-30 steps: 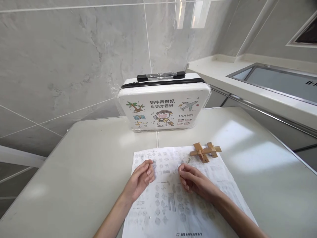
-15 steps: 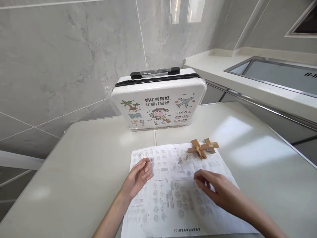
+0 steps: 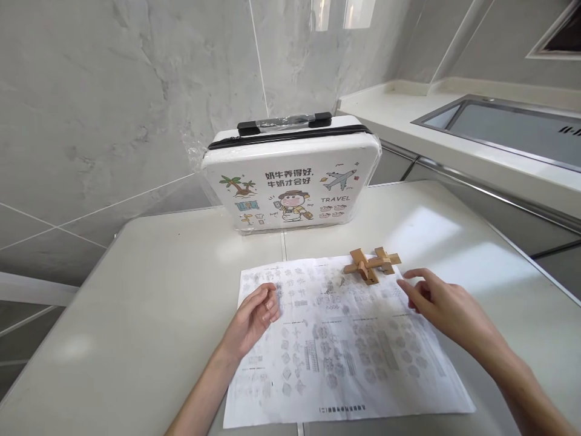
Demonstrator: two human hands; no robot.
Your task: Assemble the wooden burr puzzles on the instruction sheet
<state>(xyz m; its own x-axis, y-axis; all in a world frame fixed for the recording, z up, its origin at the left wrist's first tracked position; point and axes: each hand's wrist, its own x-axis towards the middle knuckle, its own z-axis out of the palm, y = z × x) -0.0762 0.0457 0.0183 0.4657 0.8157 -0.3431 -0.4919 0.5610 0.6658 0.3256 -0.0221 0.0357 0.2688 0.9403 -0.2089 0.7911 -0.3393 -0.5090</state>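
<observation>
A printed instruction sheet (image 3: 345, 399) lies flat on the table, covered in small grey diagrams. Across its far right edge rests a wooden airplane puzzle (image 3: 373, 265) made of interlocking light-brown pieces. My left hand (image 3: 255, 315) is by the left part of the sheet, palm turned inward, its fingers loosely bent and holding nothing. Just right of the wooden airplane is my right hand (image 3: 436, 300), thumb and index finger apart with nothing between them. A small gap separates it from the airplane.
A white suitcase (image 3: 295, 163) in clear plastic wrap stands at the back of the white table (image 3: 149, 290), against the grey wall (image 3: 136, 109). To the right runs a counter (image 3: 385, 112) with a glass-topped panel (image 3: 499, 130) set in it.
My right hand has moved right and away from me, from over the middle of the sheet to beside the wooden airplane. My left hand has stayed nearly still.
</observation>
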